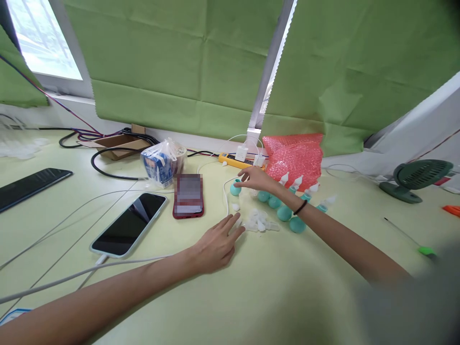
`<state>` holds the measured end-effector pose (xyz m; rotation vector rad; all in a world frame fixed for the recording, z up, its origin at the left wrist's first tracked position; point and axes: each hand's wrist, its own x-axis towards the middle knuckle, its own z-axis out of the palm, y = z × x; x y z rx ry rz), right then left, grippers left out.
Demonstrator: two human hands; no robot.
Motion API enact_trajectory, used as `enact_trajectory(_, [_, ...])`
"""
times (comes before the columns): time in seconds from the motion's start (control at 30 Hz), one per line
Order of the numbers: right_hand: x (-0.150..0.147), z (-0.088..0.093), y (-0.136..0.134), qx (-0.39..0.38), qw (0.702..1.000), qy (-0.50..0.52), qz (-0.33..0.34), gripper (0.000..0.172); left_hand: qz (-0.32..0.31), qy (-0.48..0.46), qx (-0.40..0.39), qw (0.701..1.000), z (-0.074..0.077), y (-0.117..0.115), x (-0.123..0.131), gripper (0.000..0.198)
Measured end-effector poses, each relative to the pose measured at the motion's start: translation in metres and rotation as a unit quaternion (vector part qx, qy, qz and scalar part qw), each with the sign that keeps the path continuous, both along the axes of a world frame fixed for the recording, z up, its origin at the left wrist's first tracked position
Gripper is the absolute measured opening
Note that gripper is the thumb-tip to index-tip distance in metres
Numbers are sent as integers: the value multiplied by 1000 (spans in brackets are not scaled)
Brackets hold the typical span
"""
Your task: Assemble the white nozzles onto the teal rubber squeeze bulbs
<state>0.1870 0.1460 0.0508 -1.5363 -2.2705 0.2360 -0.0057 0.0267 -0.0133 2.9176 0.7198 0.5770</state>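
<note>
My left hand (216, 244) lies flat on the pale green table (258, 287), fingers stretched out, the tips touching a small heap of clear plastic caps (259, 221). My right hand (256, 179) reaches further back and pinches the top of a teal round bottle (235, 189) that stands on the table. More teal round bottles (287, 215) and several with white nozzles (300, 184) cluster under and beside my right forearm, which wears a black band (300, 207) at the wrist.
A red phone (188, 196) and a larger black-screened phone (130, 223) on a white cable lie to the left. Behind stand a wrapped blue package (163, 163), a yellow power strip (237, 161) and a pink bubble-wrap bag (294, 154). A green fan (417, 179) sits at right.
</note>
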Motion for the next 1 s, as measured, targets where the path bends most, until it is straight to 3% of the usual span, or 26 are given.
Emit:
enact_trajectory(0.1, [22,24,-17,92,994,-40,-53,45,12,0,5,1000,-7,3,0,39])
enact_trajectory(0.17, [44,38,-28,170,973,-99,-118,50,14,-7,8,1000,-12,5,0,38])
enact_trajectory(0.23, [68,46,-36,181,953,-151,-189,59,16,-24,8,1000,-15,6,0,40])
enact_trajectory(0.3, [86,43,-40,132,946,-193,-227,64,17,-45,10,999,-16,6,1,40])
enact_trajectory(0.37, [95,34,-41,61,946,-230,-221,63,9,-62,14,998,-13,4,1,34])
enact_trajectory(0.47, [95,16,-39,22,942,-273,-192,48,-7,-72,20,997,-7,1,1,27])
enact_trajectory(0.6, [88,2,-35,70,935,-290,-191,33,-9,-67,19,998,-1,-2,0,27])
enact_trajectory(0.8, [88,-7,-34,162,920,-280,-221,33,-7,-69,21,997,1,-2,-1,26])
enact_trajectory(0.9, [97,2,-34,236,901,-249,-265,39,-3,-79,16,997,5,-3,-2,26])
enact_trajectory(1.0, [100,25,-39,369,874,-167,-269,39,-3,-96,8,995,9,-6,-2,27])
